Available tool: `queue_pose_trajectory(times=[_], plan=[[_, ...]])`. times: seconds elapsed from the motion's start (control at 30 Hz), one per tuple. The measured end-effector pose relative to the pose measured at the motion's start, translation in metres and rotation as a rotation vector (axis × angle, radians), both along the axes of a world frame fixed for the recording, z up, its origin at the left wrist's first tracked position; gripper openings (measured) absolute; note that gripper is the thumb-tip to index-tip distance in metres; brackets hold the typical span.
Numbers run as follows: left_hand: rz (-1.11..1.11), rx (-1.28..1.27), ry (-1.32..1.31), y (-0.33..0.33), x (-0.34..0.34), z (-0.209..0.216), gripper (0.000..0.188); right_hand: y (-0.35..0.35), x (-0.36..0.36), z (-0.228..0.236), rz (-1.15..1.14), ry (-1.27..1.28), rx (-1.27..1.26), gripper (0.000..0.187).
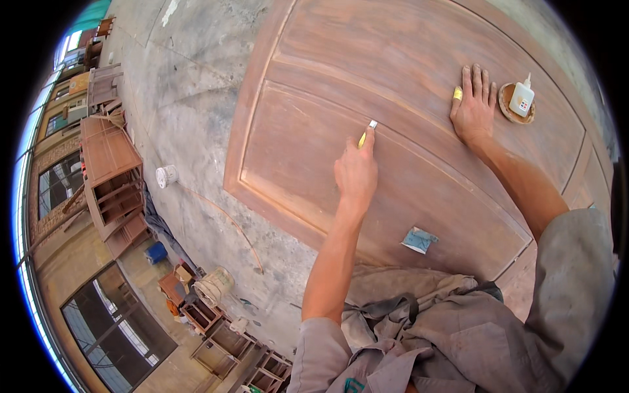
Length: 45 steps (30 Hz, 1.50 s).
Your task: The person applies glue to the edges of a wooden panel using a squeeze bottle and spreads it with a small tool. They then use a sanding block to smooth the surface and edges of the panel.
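Observation:
A large brown wooden panel (pixel 327 157) with raised moulding lies in front of me. My left hand (pixel 357 173) is closed around a small yellow-handled blade tool (pixel 362 139), its flat metal tip pointing away from me beside the moulding groove. Most of the handle is hidden in my fingers. Flat on the panel, fingers stretched out, rests my right hand (pixel 474 114), with a yellow wrap (pixel 458 93) on its thumb. Just right of it, a white squeeze bottle (pixel 521 99) leans in a shallow round dish (pixel 505 105).
A worn blue-grey sheet of sandpaper (pixel 419 240) lies on the panel near my body. On the concrete floor (pixel 196 111) to the left stand a white tub (pixel 166 175) and a larger bucket (pixel 215 285). Wooden cabinets (pixel 110 157) and frames (pixel 223 347) line the wall.

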State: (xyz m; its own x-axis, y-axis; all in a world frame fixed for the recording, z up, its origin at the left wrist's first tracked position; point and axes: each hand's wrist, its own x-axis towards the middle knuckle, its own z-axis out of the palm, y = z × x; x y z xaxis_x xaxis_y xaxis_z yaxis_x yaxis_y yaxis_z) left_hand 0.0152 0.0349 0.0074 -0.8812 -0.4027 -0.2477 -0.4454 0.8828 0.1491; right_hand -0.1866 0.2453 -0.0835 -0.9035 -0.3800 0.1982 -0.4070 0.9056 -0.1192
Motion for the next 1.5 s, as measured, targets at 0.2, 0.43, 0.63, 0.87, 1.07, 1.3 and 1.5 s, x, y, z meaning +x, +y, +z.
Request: queue_pose_trajectory(times=[0.2, 0.43, 0.63, 0.87, 1.07, 1.3, 1.5], plan=[[0.011, -0.015, 0.002, -0.001, -0.004, 0.000, 0.053, -0.005, -0.001, 0.001, -0.005, -0.031, 0.012, 0.064], [0.129, 0.076, 0.115, 0.009, 0.035, -0.004, 0.046, -0.005, -0.009, 0.001, -0.004, -0.012, -0.007, 0.063], [0.169, -0.009, 0.277, 0.033, 0.108, -0.031, 0.040, -0.013, -0.009, -0.006, 0.035, 0.054, -0.058, 0.060], [-0.054, 0.463, 0.418, 0.122, 0.149, 0.011, 0.046, -0.011, -0.010, -0.007, 0.000, 0.011, 0.011, 0.060], [-0.052, 0.584, 0.321, 0.134, 0.145, -0.017, 0.037, -0.015, -0.011, 0.000, -0.008, -0.033, 0.045, 0.061], [0.776, 1.206, 0.507, 0.109, 0.093, -0.013, 0.034, -0.014, -0.008, 0.005, 0.001, -0.058, 0.066, 0.064], [0.430, 0.698, 0.522, 0.079, 0.065, -0.013, 0.028, -0.017, -0.007, 0.008, -0.025, -0.072, 0.077, 0.066]])
